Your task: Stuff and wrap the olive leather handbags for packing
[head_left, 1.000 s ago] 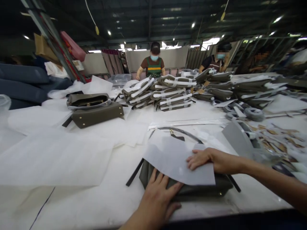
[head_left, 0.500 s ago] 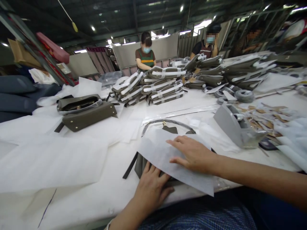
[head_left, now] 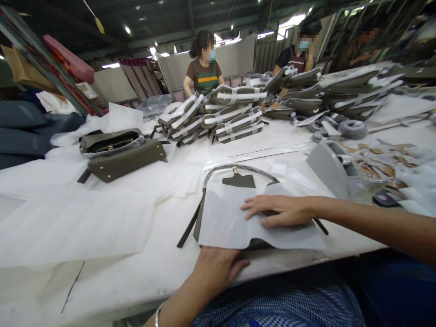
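Note:
A dark olive handbag (head_left: 198,221) lies on the table just in front of me, with its wrapped handle (head_left: 208,175) arching away and a flap with a gold clasp (head_left: 238,180) showing at the top. A thin white paper sheet (head_left: 223,213) covers most of the bag. My right hand (head_left: 277,210) rests flat on the sheet, its fingers stretched to the left. My left hand (head_left: 218,268) is at the bag's near edge, thumb apart; its fingertips are hidden beneath the sheet's near edge. Dark straps stick out at both sides of the bag.
Stacks of wrapped olive bags (head_left: 235,113) stand at the back. An open olive bag (head_left: 126,159) sits at the left, near large white sheets (head_left: 78,222). To the right are a grey tape dispenser (head_left: 329,168) and scattered brown tags (head_left: 384,159). People stand across the table.
The paper sheet has turned and now lies squarer over the bag, covering my left fingertips. My right hand has flattened on it. The co-worker across the table has turned to the side.

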`<control>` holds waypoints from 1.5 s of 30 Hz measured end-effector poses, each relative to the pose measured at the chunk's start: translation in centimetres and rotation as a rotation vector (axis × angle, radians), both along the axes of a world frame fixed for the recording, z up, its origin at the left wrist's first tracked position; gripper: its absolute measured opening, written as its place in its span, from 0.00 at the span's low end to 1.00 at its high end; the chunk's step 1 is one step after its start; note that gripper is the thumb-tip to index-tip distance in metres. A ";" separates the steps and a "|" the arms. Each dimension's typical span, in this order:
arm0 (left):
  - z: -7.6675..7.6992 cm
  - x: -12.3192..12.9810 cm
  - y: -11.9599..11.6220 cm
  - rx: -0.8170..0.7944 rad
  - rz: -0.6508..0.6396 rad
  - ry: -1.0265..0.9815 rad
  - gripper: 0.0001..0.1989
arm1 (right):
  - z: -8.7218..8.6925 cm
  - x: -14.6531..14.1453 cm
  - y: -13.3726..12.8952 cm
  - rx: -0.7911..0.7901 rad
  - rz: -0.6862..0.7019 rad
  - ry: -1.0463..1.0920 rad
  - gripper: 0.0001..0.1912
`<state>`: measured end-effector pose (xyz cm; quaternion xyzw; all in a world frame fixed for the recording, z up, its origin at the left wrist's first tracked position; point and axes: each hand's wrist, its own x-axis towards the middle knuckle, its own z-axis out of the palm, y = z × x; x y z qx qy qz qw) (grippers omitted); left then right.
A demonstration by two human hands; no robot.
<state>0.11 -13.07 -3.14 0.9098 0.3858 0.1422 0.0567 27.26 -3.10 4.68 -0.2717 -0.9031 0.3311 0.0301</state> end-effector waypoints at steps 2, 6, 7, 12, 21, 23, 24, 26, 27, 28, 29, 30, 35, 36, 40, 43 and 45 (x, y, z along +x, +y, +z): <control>-0.2 -0.1 -0.1 0.026 -0.001 -0.003 0.27 | 0.2 -1.3 0.4 -0.104 -0.096 -0.036 0.23; -0.1 -0.2 -0.1 -0.011 0.019 0.003 0.27 | -1.1 -3.9 -0.8 -0.017 -0.330 -0.100 0.29; 0.1 -0.2 -0.1 -0.026 0.017 0.011 0.26 | -1.8 -4.2 -1.4 0.065 -0.339 -0.087 0.29; -0.1 -0.2 -0.1 -0.019 0.009 0.044 0.25 | -4.0 -3.0 -3.0 0.197 -0.144 -0.047 0.37; -1.7 -0.3 -0.6 0.061 0.073 0.057 0.25 | -4.1 -1.9 -1.0 0.223 0.020 -0.016 0.40; -1.6 -0.2 -0.5 0.073 0.062 0.041 0.25 | -4.4 -2.2 -1.2 0.232 0.001 -0.023 0.40; -1.5 -0.1 -0.4 0.089 0.058 0.029 0.24 | -4.4 -2.3 -1.3 0.234 -0.005 -0.026 0.39; -1.0 -0.1 -0.5 0.115 0.044 -0.001 0.22 | -4.4 -2.4 -1.4 0.234 -0.007 -0.033 0.39; -0.5 -0.2 -0.7 0.113 0.029 -0.023 0.20 | -4.4 -2.4 -1.5 0.231 -0.007 -0.038 0.40; 0.1 -0.2 -1.0 0.103 0.010 -0.054 0.17 | -4.3 -2.3 -1.5 0.226 -0.007 -0.043 0.40; 1.0 -0.2 -1.4 0.091 -0.014 -0.100 0.15 | -4.3 -2.3 -1.5 0.221 -0.008 -0.044 0.40; 2.0 -0.2 -1.9 0.080 -0.042 -0.161 0.12 | -4.2 -2.3 -1.5 0.216 -0.007 -0.041 0.40; 6.9 1.5 -2.1 0.007 -0.144 -0.439 0.12 | -4.8 -2.3 -1.7 0.241 -0.021 0.041 0.38; 7.2 2.0 -1.3 -0.024 -0.130 -0.440 0.14 | -4.9 -2.3 -1.7 0.246 -0.022 0.053 0.38; 5.1 3.2 2.5 -0.155 -0.001 -0.245 0.28 | -5.5 -2.2 -1.6 0.258 -0.040 0.067 0.38; 2.7 3.1 3.9 -0.197 0.060 -0.148 0.32 | -5.6 -1.6 -1.4 0.265 -0.090 0.162 0.35; 1.8 2.8 3.7 -0.193 0.073 -0.126 0.31 | -5.6 -1.1 -1.5 0.299 -0.155 0.289 0.28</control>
